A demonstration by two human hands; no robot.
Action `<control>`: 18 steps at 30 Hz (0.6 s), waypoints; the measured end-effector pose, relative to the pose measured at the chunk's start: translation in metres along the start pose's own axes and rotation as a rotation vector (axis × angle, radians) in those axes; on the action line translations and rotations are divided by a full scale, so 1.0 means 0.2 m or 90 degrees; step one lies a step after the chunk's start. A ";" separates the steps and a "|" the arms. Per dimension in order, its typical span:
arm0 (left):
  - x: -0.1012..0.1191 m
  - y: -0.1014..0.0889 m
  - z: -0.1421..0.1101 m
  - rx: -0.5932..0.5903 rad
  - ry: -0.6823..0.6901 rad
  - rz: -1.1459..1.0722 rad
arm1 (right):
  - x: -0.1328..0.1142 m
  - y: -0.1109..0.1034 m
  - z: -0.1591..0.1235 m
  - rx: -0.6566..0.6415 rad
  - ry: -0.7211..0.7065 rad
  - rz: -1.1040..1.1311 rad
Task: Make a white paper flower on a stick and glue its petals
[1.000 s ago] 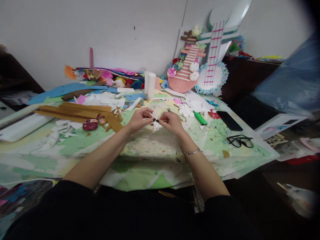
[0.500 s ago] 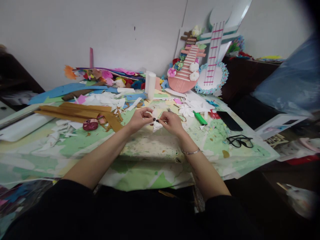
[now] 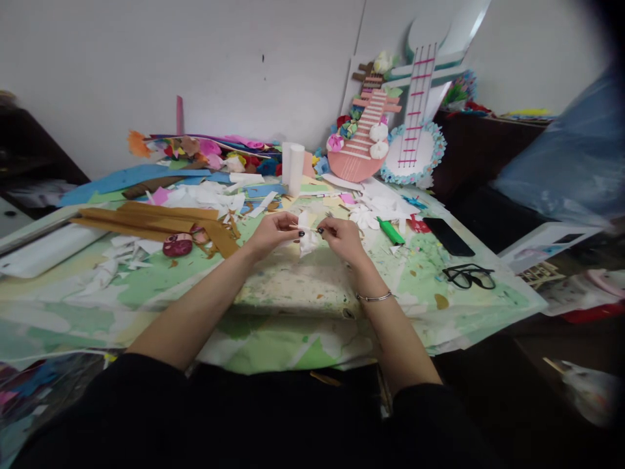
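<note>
A small strip of white crepe-like paper hangs over the middle of the table, pinched at its left edge by my left hand. Across the strip lies a thin pale stick. My right hand is closed in a pinch at the stick's right end, a little apart from the paper. Its lower fingers are curled and partly hidden. Scissors lie partly hidden behind my right hand.
White paper scraps, a green glue bottle, a black phone and glasses lie to the right. Brown paper and a dark red object lie left. White rolls and paper-decorated instruments stand behind.
My right hand has moved slightly right, away from my left hand. More of the white paper and the thin stick now shows between them. My left hand has hardly moved.
</note>
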State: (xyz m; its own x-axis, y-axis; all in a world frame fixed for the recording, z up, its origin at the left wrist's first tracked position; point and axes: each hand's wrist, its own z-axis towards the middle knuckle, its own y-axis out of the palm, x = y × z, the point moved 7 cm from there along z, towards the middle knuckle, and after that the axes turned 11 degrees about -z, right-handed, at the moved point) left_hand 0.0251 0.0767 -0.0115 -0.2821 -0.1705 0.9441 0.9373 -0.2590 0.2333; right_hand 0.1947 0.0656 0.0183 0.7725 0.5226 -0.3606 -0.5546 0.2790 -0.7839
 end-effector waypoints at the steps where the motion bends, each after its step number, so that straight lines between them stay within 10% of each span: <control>1: 0.00 -0.01 0.00 0.002 0.006 0.003 | 0.02 -0.02 0.00 0.010 0.013 -0.001; 12: 0.02 -0.02 0.01 0.002 0.010 -0.012 | 0.19 -0.16 -0.03 0.226 0.112 0.210; 18: 0.00 0.04 -0.01 -0.072 -0.026 -0.017 | 0.13 -0.11 -0.02 0.159 0.068 0.260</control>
State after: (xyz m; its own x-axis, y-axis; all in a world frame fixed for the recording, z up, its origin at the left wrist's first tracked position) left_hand 0.0316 0.0740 -0.0106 -0.2955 -0.1236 0.9473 0.8997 -0.3694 0.2325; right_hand 0.2274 0.0703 0.0237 0.4968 0.5473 -0.6735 -0.8658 0.2599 -0.4275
